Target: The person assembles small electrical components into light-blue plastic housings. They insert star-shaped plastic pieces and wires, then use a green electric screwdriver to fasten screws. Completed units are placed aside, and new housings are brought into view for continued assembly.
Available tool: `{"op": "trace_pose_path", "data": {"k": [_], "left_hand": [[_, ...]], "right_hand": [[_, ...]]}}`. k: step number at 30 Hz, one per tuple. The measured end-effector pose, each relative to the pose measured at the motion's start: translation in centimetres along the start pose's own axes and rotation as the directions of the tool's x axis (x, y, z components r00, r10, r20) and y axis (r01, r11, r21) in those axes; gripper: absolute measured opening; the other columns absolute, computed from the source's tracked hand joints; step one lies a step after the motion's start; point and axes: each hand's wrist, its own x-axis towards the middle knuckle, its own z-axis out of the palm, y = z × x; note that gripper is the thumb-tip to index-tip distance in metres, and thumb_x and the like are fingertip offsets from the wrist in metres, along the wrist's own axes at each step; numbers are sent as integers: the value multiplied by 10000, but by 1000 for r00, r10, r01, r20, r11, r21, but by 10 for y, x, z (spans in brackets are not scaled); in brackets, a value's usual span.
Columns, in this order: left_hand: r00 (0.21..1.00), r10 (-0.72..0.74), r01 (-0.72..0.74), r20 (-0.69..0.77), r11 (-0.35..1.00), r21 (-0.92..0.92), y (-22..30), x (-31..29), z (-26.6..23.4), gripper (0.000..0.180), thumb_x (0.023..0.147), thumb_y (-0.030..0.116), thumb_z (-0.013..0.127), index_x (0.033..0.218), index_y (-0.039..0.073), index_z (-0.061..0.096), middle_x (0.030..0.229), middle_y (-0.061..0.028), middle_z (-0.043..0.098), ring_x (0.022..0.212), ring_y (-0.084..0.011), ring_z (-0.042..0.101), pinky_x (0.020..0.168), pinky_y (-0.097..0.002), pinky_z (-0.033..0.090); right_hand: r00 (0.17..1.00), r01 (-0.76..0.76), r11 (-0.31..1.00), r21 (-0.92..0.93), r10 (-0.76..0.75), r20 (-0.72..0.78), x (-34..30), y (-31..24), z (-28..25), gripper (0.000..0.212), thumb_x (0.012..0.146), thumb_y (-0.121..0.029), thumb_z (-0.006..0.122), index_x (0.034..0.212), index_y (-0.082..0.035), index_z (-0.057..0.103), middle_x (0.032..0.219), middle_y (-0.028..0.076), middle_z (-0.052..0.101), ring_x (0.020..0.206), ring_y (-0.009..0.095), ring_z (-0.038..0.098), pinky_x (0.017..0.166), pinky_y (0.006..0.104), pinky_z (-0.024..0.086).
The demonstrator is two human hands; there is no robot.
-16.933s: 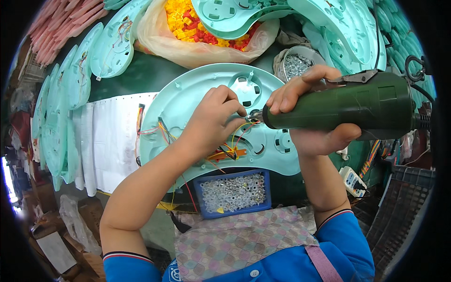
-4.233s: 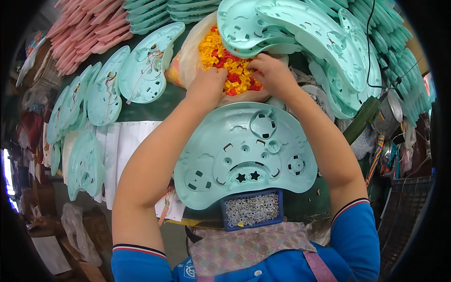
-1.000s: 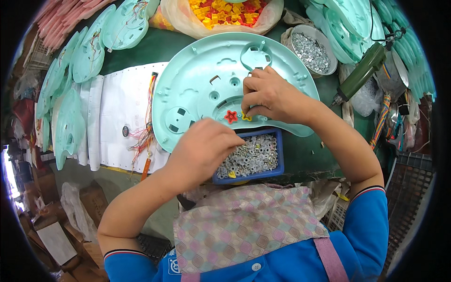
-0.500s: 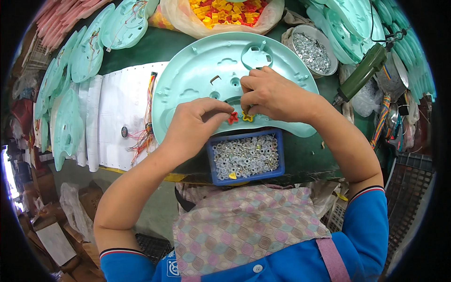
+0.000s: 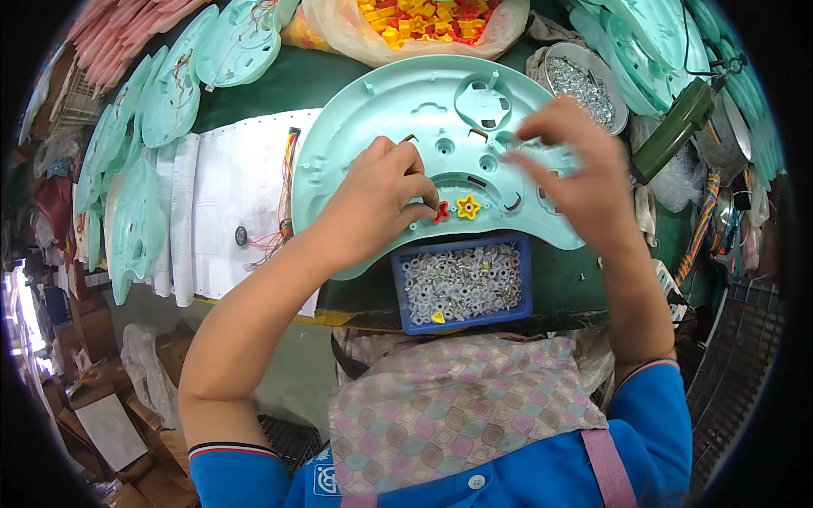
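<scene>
A large mint-green plastic shell (image 5: 381, 97) lies hollow side up before me, with posts, slots and a round ring moulded in it. Near its front edge my left hand (image 5: 373, 199) is closed, finger and thumb on a small red star-shaped plastic piece (image 5: 442, 212). Just right of that, a yellow star-shaped piece (image 5: 468, 207) sits in the shell with a pale centre. My right hand (image 5: 580, 165), blurred by motion, is raised over the shell's right side; thumb and fingers look apart, with nothing visible between them.
A blue tray (image 5: 527, 292) of small whitish washer-like parts stands at the table's front. Behind are a bag (image 5: 334, 34) of red and yellow pieces and a bowl (image 5: 622, 114) of metal screws. A green power screwdriver (image 5: 675, 131) hangs at right; papers (image 5: 233, 186) with wires lie left.
My right hand has left the yellow star and moved right and up, its fingers spreading. My left hand stays at the red star. The whole view has shifted slightly.
</scene>
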Motion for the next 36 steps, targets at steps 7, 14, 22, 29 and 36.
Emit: {"op": "trace_pose_path", "data": {"k": [7, 14, 22, 29, 36], "left_hand": [[998, 3, -5, 59, 999, 39, 5, 8, -4, 130, 789, 103, 795, 907, 121, 745, 930, -37, 523, 946, -253, 472, 877, -366, 437], [986, -71, 57, 152, 994, 97, 15, 19, -11, 109, 798, 101, 778, 902, 98, 744, 928, -56, 531, 935, -264, 478, 870, -371, 447], [970, -139, 102, 200, 978, 184, 24, 33, -12, 64, 781, 126, 748, 829, 97, 778, 931, -99, 617, 970, -308, 560, 868, -410, 501], [975, -175, 126, 138, 943, 309, 27, 29, -4, 57, 787, 127, 744, 800, 73, 731, 933, -109, 596, 948, -312, 534, 852, -407, 480], [981, -158, 168, -110, 982, 87, 33, 6, -3, 97, 823, 86, 723, 907, 42, 700, 953, -134, 623, 969, -339, 576, 858, -416, 482]], "right_hand": [[409, -203, 978, 48, 129, -903, -57, 115, -63, 265, 1036, -171, 620, 1230, 7, 592, 1033, 80, 677, 952, 143, 636, 838, 288, 518], [621, -177, 789, 589, 554, -555, -71, 157, -66, 536, 1094, -491, 401, 1227, 5, 554, 980, 148, 686, 800, 208, 677, 727, 333, 551], [909, 165, 547, 821, 238, -341, -57, 47, -96, 948, 924, -734, 546, 1484, 14, 385, 887, 78, 636, 745, 165, 631, 688, 329, 514], [999, 36, 53, 998, 36, -38, -30, -36, -4, 1205, 713, -796, 730, 1496, 32, 337, 820, 21, 582, 760, 168, 616, 743, 357, 528], [999, 4, 335, 942, 46, -20, -41, -53, 44, 1262, 578, -932, 629, 1359, 33, 405, 811, 87, 614, 758, 218, 639, 729, 383, 562]]}}
